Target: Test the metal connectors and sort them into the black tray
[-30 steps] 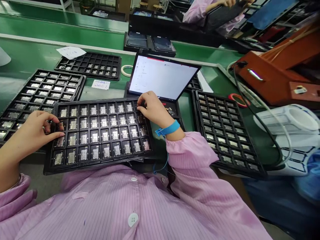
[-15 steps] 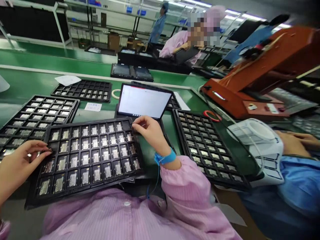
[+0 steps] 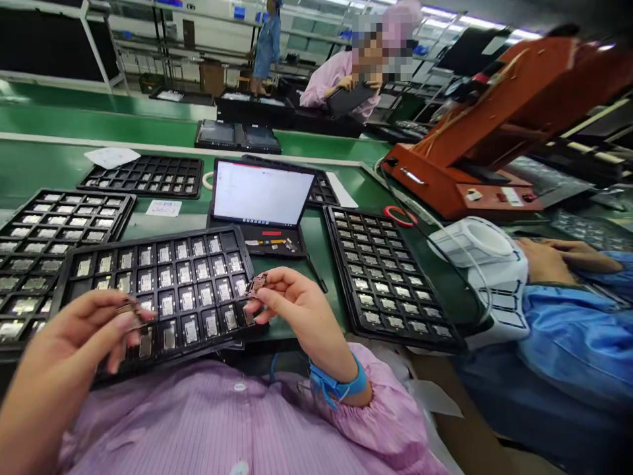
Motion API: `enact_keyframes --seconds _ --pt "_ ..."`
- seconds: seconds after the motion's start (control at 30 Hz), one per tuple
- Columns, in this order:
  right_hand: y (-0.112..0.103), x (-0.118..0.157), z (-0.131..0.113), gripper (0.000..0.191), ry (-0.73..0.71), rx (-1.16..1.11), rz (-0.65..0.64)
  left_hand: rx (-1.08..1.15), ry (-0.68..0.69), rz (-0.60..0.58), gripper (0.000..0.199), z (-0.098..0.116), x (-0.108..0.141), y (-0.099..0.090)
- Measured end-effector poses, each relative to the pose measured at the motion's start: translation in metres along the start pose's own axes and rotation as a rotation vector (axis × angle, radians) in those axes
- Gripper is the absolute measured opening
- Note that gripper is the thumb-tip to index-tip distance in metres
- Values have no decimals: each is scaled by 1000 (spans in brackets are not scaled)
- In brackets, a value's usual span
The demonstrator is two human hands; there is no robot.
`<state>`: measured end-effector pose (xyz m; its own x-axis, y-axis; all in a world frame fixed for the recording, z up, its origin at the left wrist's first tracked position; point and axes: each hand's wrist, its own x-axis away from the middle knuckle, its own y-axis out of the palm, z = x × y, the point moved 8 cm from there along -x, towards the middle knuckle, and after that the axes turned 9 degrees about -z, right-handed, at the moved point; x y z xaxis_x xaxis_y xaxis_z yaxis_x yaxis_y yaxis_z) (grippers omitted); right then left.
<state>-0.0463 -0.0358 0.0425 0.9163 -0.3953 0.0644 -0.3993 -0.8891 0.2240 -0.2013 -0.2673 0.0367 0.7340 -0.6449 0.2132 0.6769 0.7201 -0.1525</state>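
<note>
A black compartment tray (image 3: 161,239) with rows of small silver modules lies tilted in front of me. My right hand (image 3: 291,300) pinches a small circuit board (image 3: 257,285) above the tray's right edge. Over the tray's lower left part, my left hand (image 3: 91,336) has its fingers closed on another small board (image 3: 129,309), partly hidden by the thumb and blurred. Some compartments at the left and the top right corner hold no module. Behind the tray stands a screen (image 3: 262,191) that is lit white, with a flex cable and small parts at its base.
More module trays lie at the left (image 3: 64,227), back left (image 3: 163,177) and right (image 3: 390,277). A red machine (image 3: 475,171), a white label roll (image 3: 479,241) and a person's hands (image 3: 558,257) are at the right. Another person (image 3: 336,82) holds a black panel across the bench.
Both hands have moved away from the tray's upper edge and left side toward me, each now holding a board more plainly in sight. The view has shifted right.
</note>
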Motion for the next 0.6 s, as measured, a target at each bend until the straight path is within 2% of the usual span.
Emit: enact_keyframes --seconds 0.1,0.13,0.23,0.33,0.6 --pt "17 12 16 30 122 -56 -103 103 -48 -266 28 11 -5 69" --pt "20 16 20 31 153 -61 -123 129 -43 -330 27 14 -7 86" --pt "22 26 27 34 194 -47 -139 165 -45 -453 23 16 -8 119" --pt "19 33 31 36 195 -33 -128 154 -53 -518 20 16 -5 132" --pt "17 43 37 31 177 -37 -139 152 -66 -512 16 13 2 134"
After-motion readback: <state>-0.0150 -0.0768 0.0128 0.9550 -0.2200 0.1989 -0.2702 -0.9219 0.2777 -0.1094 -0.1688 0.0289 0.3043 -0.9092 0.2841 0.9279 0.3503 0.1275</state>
